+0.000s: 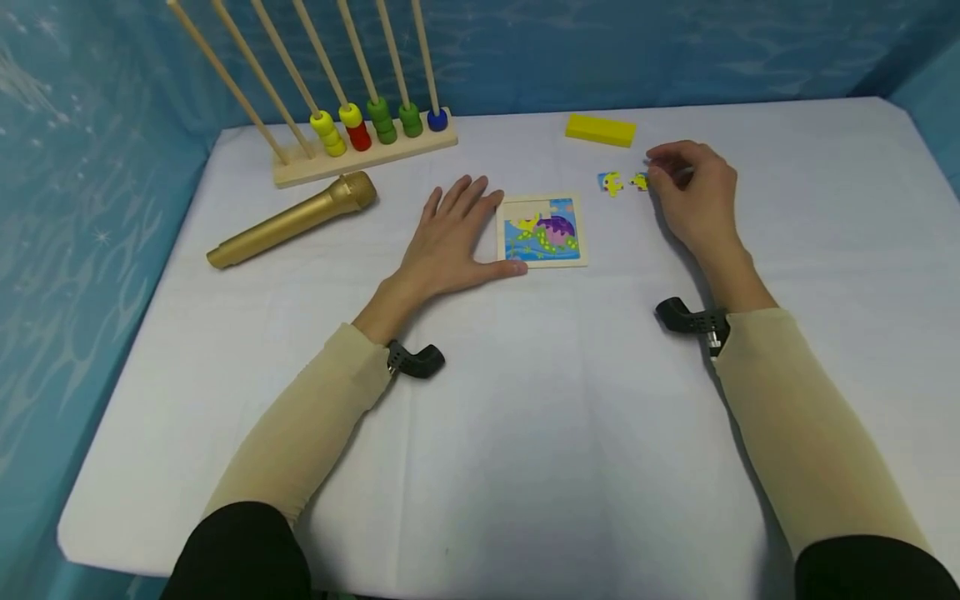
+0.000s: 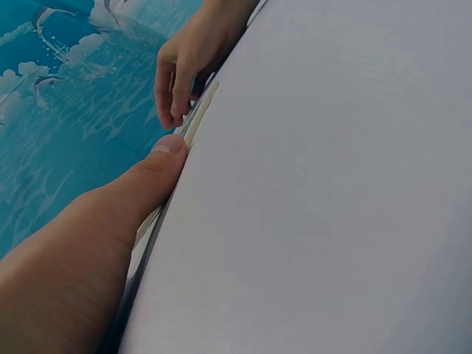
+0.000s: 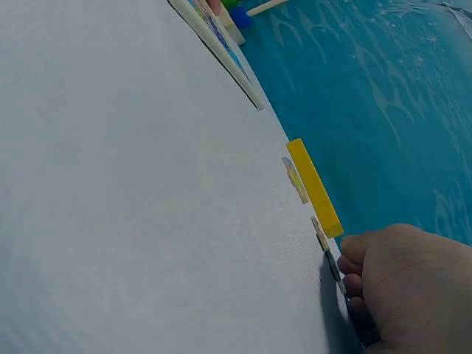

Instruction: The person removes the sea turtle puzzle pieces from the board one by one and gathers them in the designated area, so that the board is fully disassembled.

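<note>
A small wooden jigsaw puzzle [image 1: 546, 232] with a purple-shelled sea creature lies flat in its frame, bare wood showing at its upper left. My left hand [image 1: 453, 242] spreads flat beside it, thumb and index finger at the frame's left side. Two loose jigsaw pieces lie to the right: one yellow and blue piece [image 1: 612, 183] lies uncovered, while the other piece [image 1: 639, 181] is partly covered by my right hand [image 1: 693, 187]. The right fingers are bent, their tips by that second piece; whether they pinch anything is hidden. In the right wrist view the right hand [image 3: 413, 284] hides its own fingertips.
Behind the pieces lies a yellow block [image 1: 600, 130]. A gold microphone [image 1: 292, 218] rests left of my left hand. At the back left stands a wooden bead rack [image 1: 367, 160] with tall pegs. A white cloth [image 1: 480, 442] covers the table, with blue curtain [image 1: 675, 50] behind.
</note>
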Action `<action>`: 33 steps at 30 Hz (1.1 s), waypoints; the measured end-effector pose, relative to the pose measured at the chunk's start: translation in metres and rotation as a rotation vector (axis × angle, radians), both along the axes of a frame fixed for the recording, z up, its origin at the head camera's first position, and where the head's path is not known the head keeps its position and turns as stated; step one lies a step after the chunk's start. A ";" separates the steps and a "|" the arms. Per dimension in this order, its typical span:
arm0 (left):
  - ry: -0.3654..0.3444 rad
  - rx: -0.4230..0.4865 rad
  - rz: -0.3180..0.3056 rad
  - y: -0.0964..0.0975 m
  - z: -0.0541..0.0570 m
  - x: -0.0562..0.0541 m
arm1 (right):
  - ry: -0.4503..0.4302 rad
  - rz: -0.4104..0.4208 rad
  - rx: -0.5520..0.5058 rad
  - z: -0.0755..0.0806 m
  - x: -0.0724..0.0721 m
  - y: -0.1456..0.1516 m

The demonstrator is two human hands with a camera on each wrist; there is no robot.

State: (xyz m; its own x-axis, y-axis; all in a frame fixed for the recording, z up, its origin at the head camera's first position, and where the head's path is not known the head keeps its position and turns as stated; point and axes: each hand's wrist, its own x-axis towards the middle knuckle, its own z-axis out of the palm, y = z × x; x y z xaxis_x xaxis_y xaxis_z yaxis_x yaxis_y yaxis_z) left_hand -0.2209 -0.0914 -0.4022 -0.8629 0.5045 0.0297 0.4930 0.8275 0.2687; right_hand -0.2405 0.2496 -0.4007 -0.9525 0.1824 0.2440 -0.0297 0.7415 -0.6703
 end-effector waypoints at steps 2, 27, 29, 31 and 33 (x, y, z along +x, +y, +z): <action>-0.007 0.000 0.000 0.000 0.000 0.001 | -0.005 -0.002 -0.008 -0.001 0.000 0.000; -0.017 -0.005 0.007 -0.001 -0.003 -0.001 | 0.111 0.182 -0.111 0.000 0.022 -0.056; -0.011 -0.004 0.007 -0.001 -0.002 -0.001 | 0.078 0.234 -0.072 0.001 0.025 -0.064; -0.008 -0.002 0.007 0.000 -0.001 0.000 | 0.055 0.268 -0.036 0.002 0.027 -0.068; -0.010 -0.001 0.005 0.000 0.000 0.000 | 0.040 0.283 -0.008 0.003 0.028 -0.070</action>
State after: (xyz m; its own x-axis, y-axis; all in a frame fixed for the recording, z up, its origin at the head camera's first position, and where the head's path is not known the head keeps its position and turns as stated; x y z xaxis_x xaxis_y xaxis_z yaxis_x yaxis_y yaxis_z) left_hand -0.2207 -0.0909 -0.4023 -0.8655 0.5005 0.0210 0.4865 0.8299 0.2730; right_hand -0.2121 0.1798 -0.3976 -0.9556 -0.0873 0.2816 -0.2611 0.6945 -0.6705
